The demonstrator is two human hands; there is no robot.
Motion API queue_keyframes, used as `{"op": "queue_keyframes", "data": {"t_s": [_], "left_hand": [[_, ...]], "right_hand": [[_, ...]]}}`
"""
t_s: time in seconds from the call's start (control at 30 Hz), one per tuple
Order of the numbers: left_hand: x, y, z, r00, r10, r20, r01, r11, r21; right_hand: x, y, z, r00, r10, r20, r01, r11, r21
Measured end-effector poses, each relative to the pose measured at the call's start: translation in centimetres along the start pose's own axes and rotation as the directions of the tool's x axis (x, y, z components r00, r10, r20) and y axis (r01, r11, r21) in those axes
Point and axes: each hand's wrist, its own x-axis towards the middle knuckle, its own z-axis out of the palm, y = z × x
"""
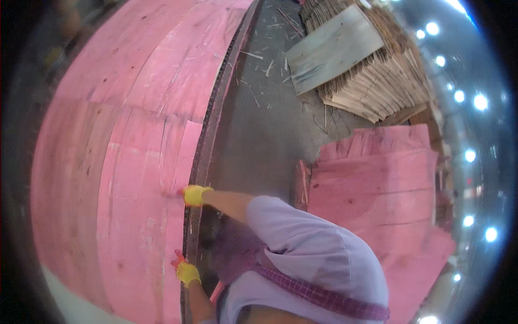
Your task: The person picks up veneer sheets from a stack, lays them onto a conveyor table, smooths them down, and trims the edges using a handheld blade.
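One checked purple band (318, 294), worn across your lavender shirt (318, 243), right of the long pink sheet layer.
One left hand (186, 271), yours, yellow-gloved with red fingertips, at the layer's right edge; fingers look parted, but you cannot tell whether they pinch the sheet.
One right hand (193, 195), yours, likewise gloved, farther along that same edge, fingertips over the pink; grip cannot be told.
One pink sheet layer (135, 216), wood-grained, seamed, under the fingertips of both your hands.
One dark border (213, 110), running along the layer's right side.
One pink sheet pile (372, 189), well right of the layer, across the grey floor (253, 140).
One stack of thin tan sheets (377, 81), beyond that pile and right of the layer, topped by a pale board (334, 48).
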Motion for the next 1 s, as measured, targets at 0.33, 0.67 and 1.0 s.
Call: {"op": "queue_keyframes", "data": {"t_s": [0.33,0.67,1.0], "left_hand": [[1.3,-1.7,-1.7,0.983,0.160,0.096,-0.167,0.983,0.081],[3.9,-2.4,-2.3,0.931,0.292,0.220,-0.342,0.909,0.238],[12.1,-4.4,-0.6,0.868,0.204,0.453,-0.433,0.756,0.491]], "right_hand": [[-20.0,12.5,3.4,0.848,0.322,-0.421,0.383,0.177,0.906],[-38.3,20.9,29.6,0.408,0.860,-0.308,0.668,-0.051,0.743],[-42.6,20.2,40.1,0.075,0.990,-0.117,0.766,0.019,0.643]]}}
